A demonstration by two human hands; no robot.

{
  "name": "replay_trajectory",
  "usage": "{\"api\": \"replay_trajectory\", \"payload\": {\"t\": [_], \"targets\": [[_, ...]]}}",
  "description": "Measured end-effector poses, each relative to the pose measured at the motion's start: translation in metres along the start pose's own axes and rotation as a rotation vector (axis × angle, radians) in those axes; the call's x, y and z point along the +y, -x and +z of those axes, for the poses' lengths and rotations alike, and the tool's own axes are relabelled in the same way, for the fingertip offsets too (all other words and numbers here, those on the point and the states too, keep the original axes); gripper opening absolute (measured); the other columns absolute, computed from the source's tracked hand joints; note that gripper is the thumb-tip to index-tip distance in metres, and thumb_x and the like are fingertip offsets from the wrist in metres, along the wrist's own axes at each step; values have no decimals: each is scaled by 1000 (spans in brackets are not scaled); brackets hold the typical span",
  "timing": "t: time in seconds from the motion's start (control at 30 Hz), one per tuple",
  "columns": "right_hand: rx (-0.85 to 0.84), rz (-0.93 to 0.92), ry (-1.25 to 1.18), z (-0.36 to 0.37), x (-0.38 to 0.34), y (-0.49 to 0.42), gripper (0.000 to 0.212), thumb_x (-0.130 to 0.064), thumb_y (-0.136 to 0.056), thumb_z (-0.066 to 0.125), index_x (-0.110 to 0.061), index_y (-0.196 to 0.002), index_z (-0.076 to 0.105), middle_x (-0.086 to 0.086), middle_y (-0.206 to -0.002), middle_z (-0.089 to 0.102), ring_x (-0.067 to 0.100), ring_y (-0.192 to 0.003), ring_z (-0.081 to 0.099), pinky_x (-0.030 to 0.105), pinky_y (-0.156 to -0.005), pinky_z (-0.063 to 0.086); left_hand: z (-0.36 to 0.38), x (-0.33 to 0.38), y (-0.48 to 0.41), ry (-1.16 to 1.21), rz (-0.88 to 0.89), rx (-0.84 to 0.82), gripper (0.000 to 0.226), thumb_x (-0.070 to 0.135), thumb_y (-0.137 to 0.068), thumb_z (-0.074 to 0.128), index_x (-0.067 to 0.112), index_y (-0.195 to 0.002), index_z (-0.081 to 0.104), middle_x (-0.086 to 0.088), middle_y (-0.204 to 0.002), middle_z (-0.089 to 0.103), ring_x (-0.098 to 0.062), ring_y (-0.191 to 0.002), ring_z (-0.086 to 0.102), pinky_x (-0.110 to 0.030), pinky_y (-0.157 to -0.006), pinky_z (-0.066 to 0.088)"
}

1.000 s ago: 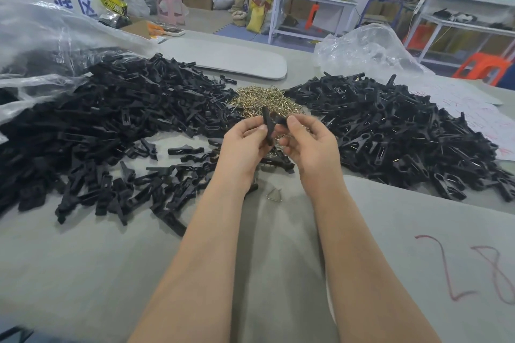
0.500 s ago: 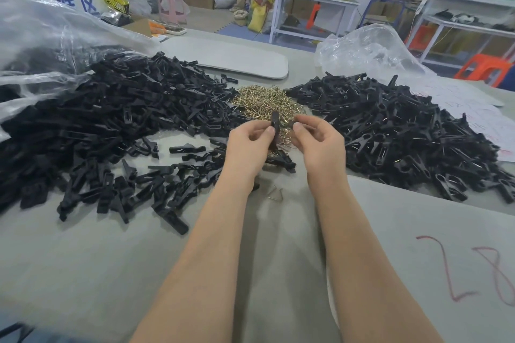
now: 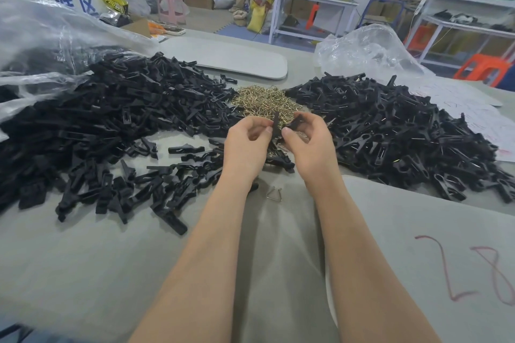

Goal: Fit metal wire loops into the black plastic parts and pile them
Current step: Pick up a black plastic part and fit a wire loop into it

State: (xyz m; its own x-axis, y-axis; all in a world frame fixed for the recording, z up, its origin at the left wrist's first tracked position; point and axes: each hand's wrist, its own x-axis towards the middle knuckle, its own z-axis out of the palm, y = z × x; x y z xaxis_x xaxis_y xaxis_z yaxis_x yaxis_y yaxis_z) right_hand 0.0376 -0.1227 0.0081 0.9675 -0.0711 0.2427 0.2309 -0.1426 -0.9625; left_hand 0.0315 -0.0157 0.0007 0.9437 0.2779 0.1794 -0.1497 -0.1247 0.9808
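Where the two hands meet above the middle of the table (image 3: 111, 273), we record the left hand (image 3: 245, 145) with fingers curled, pinching a black plastic part (image 3: 276, 123) between thumb and fingertips. Its long axis stands nearly upright, the upper end pointing away from us toward the far edge. The right hand (image 3: 309, 145), likewise curled, pinches a second black piece (image 3: 293, 123) that slants up and to the right. The two pieces sit just beside each other. We cannot tell whether a wire is seated between them.

The parts are matte black, narrow and elongated. Directly behind the fingers lies a heap of wire loops (image 3: 264, 101), brass-coloured, thin and tangled. A single loose loop (image 3: 274, 193), triangular and grey, lies on the cloth between the forearms.

To the left a broad pile of black parts (image 3: 111, 120) spreads toward the left edge, thinning into scattered pieces near the left wrist. To the right a second pile (image 3: 390, 131) shows glints of metal among the black.

The surface is grey fabric, with red marks (image 3: 473, 270) near the right front corner. A clear plastic bag (image 3: 41, 36) covers the far left corner, and a crumpled bag (image 3: 365, 50) lies beyond the right pile. A flat grey board (image 3: 237, 57) lies along the far edge.
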Motion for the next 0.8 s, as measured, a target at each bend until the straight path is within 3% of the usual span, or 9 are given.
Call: {"api": "replay_trajectory", "payload": {"t": [0.07,0.27,0.4,0.57,0.67,0.8], "targets": [[-2,-16,50,1,1,-1,31,-2,-91,55,-10,-120,50,5,-110,57,23,-106,60,43,-94,50,1,1,0,-43,27,2,13,9,-92,57,20,-91,64,8,-85,65,-7,-87,61,-18,-81,46],[56,-3,84,-1,5,-4,34,-5,-91,57,-7,-125,53,9,-113,61,24,-110,59,46,-96,49,0,4,3,-49,8,-121,13,13,-89,63,22,-97,63,3,-93,69,-8,-91,64,-24,-88,49],[30,-40,100,-5,4,-6,24,-2,-90,56,-17,-107,63,6,-102,68,23,-100,64,47,-94,49,-1,5,3,64,-74,-109,16,7,-90,61,14,-104,63,-1,-97,68,-13,-94,64,-35,-95,51],[-7,-34,89,-6,2,-4,27,1,-90,57,-5,-115,64,-3,-92,67,15,-93,65,41,-94,51,-1,5,3,95,-93,-94,20,5,-89,60,8,-109,63,-5,-96,68,-15,-95,64,-40,-97,49],[-8,-16,86,-5,1,-3,28,0,-89,58,-1,-117,61,7,-101,67,18,-97,64,42,-94,51,-1,5,4,87,-96,-101,19,6,-89,61,7,-107,63,-10,-99,69,-21,-101,64,-43,-99,47],[7,21,31,-7,2,-4,29,-2,-87,62,-1,-116,59,15,-104,67,24,-99,65,42,-94,51,-1,6,6,91,-84,-106,14,6,-87,63,11,-100,62,-8,-96,69,-20,-95,65,-43,-99,47]]}}
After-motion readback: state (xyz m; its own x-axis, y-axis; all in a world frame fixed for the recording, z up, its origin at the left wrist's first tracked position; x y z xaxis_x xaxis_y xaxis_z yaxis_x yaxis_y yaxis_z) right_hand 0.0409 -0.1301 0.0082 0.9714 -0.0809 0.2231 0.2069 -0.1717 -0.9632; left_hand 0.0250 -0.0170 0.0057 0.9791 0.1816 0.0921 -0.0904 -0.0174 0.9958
